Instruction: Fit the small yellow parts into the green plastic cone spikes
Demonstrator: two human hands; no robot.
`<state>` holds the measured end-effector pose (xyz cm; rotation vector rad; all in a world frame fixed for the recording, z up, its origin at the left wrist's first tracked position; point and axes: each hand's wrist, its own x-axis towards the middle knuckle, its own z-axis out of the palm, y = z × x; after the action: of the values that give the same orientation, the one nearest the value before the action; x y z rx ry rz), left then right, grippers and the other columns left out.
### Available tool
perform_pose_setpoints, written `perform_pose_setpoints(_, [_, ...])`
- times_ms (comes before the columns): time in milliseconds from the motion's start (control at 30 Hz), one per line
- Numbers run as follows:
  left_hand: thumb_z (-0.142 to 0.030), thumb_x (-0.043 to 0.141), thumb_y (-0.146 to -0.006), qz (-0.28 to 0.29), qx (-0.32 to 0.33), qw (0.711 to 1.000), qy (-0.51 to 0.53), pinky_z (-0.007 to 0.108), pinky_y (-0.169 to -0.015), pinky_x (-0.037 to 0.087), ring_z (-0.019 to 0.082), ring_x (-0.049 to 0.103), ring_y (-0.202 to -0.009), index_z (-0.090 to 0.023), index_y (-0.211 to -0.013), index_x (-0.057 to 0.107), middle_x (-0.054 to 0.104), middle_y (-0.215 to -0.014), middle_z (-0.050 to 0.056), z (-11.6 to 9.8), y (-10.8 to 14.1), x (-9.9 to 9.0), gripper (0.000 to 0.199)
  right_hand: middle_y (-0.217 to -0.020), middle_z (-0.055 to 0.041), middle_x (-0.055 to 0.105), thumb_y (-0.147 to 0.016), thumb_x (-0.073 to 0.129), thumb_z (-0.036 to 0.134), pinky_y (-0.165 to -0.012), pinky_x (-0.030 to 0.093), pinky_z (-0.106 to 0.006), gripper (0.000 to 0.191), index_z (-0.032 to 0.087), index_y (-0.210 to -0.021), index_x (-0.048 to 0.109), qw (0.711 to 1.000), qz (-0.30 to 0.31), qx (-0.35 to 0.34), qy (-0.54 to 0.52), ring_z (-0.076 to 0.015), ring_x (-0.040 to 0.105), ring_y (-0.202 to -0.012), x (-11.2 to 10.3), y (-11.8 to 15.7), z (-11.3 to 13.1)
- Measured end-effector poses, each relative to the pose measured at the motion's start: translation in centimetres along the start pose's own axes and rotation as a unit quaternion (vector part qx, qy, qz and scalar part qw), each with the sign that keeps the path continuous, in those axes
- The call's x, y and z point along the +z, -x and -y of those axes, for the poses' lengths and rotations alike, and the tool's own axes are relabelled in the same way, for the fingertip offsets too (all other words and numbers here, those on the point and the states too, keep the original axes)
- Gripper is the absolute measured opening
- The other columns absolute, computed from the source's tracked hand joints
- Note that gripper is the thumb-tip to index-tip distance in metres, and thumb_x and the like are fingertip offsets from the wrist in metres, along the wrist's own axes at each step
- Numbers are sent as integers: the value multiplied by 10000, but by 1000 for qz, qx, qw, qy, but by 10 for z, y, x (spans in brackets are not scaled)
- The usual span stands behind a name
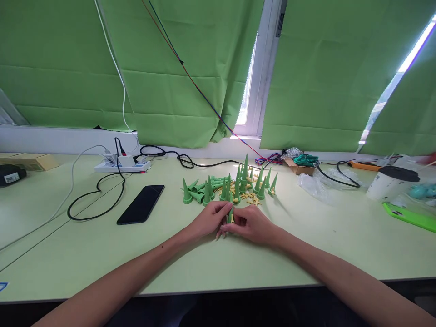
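Near the front middle of the table, my left hand (211, 218) is closed on a green cone-shaped nozzle (230, 212) between thumb and fingers. My right hand (254, 225) meets it from the other side, fingers curled and thumb stretched under the nozzle's lower end. A small yellow piece (233, 219) shows there, at the right fingertips; how far it sits inside the nozzle I cannot tell. Just beyond the hands stand several upright green nozzles (244, 178), with others lying in a heap (196, 195). Loose yellow pieces (252, 199) are scattered among them.
Left of the hands lies a black phone (141, 204), with a white power strip (122, 163) and cables behind it. To the right are a clear plastic bag (315, 186), a small cardboard box (299, 167), a lidded cup (391, 184) and a bright green phone case (410, 217).
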<state>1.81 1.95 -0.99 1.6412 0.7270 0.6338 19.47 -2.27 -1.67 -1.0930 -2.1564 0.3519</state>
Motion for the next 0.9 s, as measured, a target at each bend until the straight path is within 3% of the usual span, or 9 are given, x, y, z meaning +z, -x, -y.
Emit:
perform_pose_setpoints(233, [-621, 517, -901, -5, 2, 1000, -8, 174, -308, 337, 77, 457, -307, -166, -703, 517, 540, -457, -41, 1, -1, -1, 496, -483, 74, 362, -886, 618, 562, -497, 238, -234, 561, 185, -543, 384, 1000, 6, -3, -5, -69, 277, -474, -2, -1, 0])
perform_pose_setpoints(567, [-618, 523, -898, -1, 0, 1000, -15, 188, -327, 385, 98, 495, -349, -169, -743, 521, 532, -465, -37, -2, 0, 0, 475, -490, 71, 358, -901, 597, 557, -497, 231, -238, 549, 185, -549, 397, 1000, 8, -4, 11, -75, 275, -482, -3, 0, -2])
perform_pose_setpoints(767, [-561, 564, -896, -30, 45, 997, -47, 209, -357, 409, 111, 553, -434, -179, -817, 543, 579, -628, -19, -3, 2, -1, 392, -486, 75, 338, -905, 607, 511, -497, 232, -240, 532, 186, -550, 380, 1000, -6, 1, 10, -76, 272, -481, -7, -1, -11])
perform_pose_setpoints(900, [-521, 569, -904, -77, 65, 990, -99, 218, -404, 427, 114, 586, -484, -181, -881, 566, 637, -759, 16, -1, 2, -3, 341, -497, 70, 285, -971, 497, 450, -499, 227, -248, 521, 193, -550, 328, 999, -48, 12, 15, -85, 244, -491, -10, -4, -18])
